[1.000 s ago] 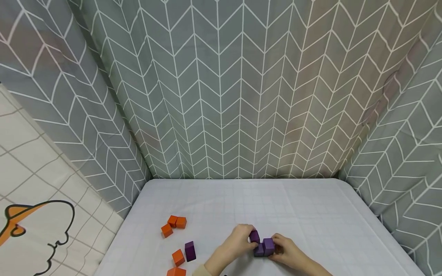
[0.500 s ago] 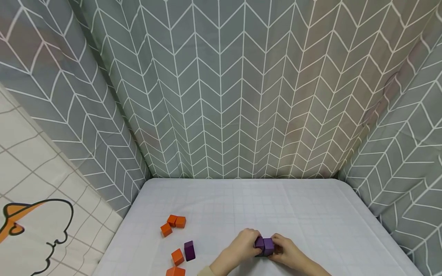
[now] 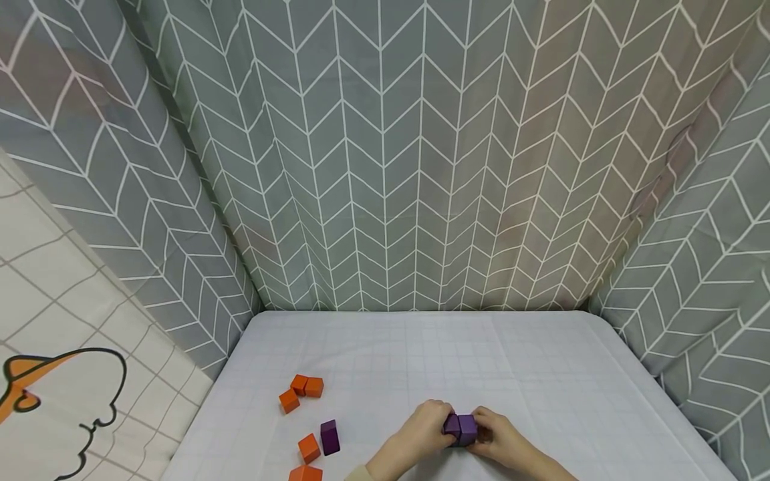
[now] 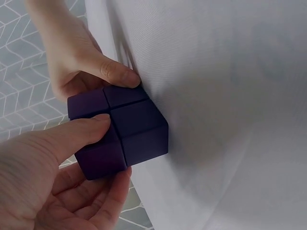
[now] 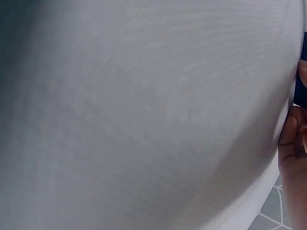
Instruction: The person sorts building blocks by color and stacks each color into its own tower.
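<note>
Purple cubes sit pressed together in a small two-by-two stack on the white table, at the front centre-right of the head view. My left hand pinches the upper left cube between thumb and fingers. From the other side, my right hand grips the right-hand cubes, its thumb showing against them in the left wrist view. The right wrist view catches only part of the right hand and a dark block edge at its border. The hands hide parts of the stack.
Left of the hands, a dark purple block stands beside an orange block, with another orange block at the frame's bottom edge. Farther back lie three orange blocks in a group. A patterned curtain borders the white table.
My left hand has lowered its purple cube onto the left lower cube, beside the right-hand ones. Over the last half second both hands stay nearly still. The right hand keeps its place.
</note>
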A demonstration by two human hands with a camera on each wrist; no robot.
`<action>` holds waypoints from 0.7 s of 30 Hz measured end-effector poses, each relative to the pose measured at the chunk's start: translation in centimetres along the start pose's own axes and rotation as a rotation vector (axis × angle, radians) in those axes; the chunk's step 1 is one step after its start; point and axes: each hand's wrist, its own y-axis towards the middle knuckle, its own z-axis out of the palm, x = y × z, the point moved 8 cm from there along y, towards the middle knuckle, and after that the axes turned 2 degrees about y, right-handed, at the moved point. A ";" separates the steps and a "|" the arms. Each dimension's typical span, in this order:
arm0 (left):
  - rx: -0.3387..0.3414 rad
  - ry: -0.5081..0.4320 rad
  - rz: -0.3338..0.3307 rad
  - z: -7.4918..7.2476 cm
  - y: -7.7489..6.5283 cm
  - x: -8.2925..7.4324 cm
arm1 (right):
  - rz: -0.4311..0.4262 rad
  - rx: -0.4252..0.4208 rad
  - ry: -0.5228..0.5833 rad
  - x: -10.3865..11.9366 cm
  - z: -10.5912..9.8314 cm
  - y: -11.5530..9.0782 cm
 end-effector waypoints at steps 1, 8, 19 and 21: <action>-0.004 0.002 0.003 0.0 0.0 0.0 | -0.002 0.000 0.000 0.0 0.0 0.0; -0.025 0.019 0.021 0.3 -0.2 0.0 | 0.013 0.008 -0.002 -0.1 0.1 -0.1; -0.059 0.027 0.030 0.2 -0.4 0.0 | -0.019 0.000 0.010 0.3 0.0 -0.1; -0.054 0.020 0.023 0.2 -0.4 0.0 | -0.025 0.000 0.016 0.4 0.0 -0.1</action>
